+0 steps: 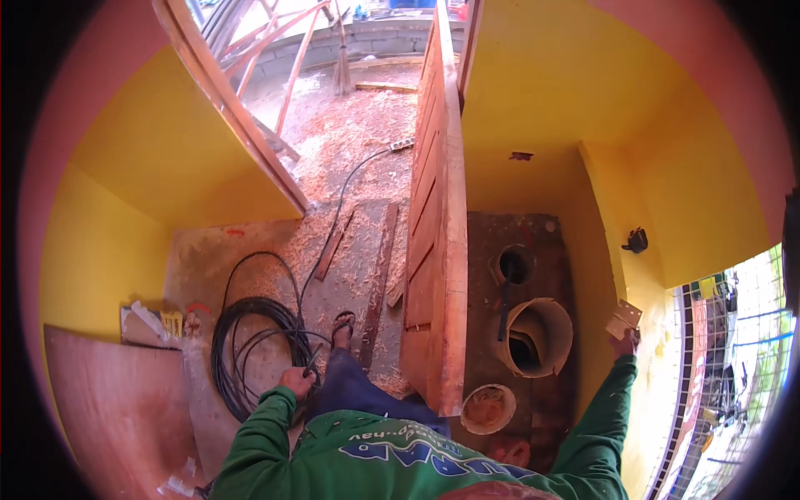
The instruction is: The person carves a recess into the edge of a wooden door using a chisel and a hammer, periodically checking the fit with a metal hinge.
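At the right, my right hand (623,343) is raised near the yellow wall, closed on a tan hinge (623,317) with small holes in its leaves. My left hand (297,381) is low beside the coil of black cable (223,354), its fingers curled round a thin dark thing that I cannot make out. Between my arms a reddish wooden panel door (454,275) stands ajar, its long edge toward me. My sandalled foot (342,330) is on the floor left of the door.
Wood shavings (325,125) and wooden strips (379,275) litter the floor. Cable runs to a power strip (402,145) by the door. Round containers (561,333) stand right of the door. A plywood sheet (125,400) leans at left; a mesh window (692,358) is at right.
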The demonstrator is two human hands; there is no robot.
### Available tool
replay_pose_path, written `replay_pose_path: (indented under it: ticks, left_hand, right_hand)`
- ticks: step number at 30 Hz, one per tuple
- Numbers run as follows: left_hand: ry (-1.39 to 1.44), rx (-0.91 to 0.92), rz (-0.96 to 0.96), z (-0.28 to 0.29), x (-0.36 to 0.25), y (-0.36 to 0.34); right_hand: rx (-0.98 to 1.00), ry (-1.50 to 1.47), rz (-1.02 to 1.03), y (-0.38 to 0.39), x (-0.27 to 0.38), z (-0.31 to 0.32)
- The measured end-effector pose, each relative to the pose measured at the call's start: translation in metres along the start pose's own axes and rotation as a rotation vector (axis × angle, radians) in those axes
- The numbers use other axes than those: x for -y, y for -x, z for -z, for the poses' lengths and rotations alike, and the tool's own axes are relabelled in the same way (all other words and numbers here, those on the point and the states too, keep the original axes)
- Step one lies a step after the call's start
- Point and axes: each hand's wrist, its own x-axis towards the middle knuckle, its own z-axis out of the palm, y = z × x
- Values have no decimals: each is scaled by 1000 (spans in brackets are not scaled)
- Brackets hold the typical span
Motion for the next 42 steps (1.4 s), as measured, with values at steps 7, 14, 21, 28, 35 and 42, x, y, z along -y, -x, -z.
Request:
replay_pose_path:
  ticks: [7, 14, 21, 28, 35, 42]
  left_hand:
    - [-134, 157, -230, 32, -29, -89]
    - [-272, 136, -430, 91, -64, -178]
    - [127, 119, -140, 149, -32, -199]
    - [181, 65, 135, 126, 60, -168]
    - [134, 326, 97, 73, 115, -146]
    - [252, 371, 95, 134, 63, -167]
  right_hand:
    - [-246, -2034, -800, 35, 216, 163]
    - [-327, -1959, -983, 63, 333, 295]
    - [-251, -1412, -583, 53, 390, 243]
    - [212, -2155, -709, 12, 452, 277]
    - [298, -2010, -778, -12, 468, 264]
    - [275, -2040, -809, -45, 497, 258]
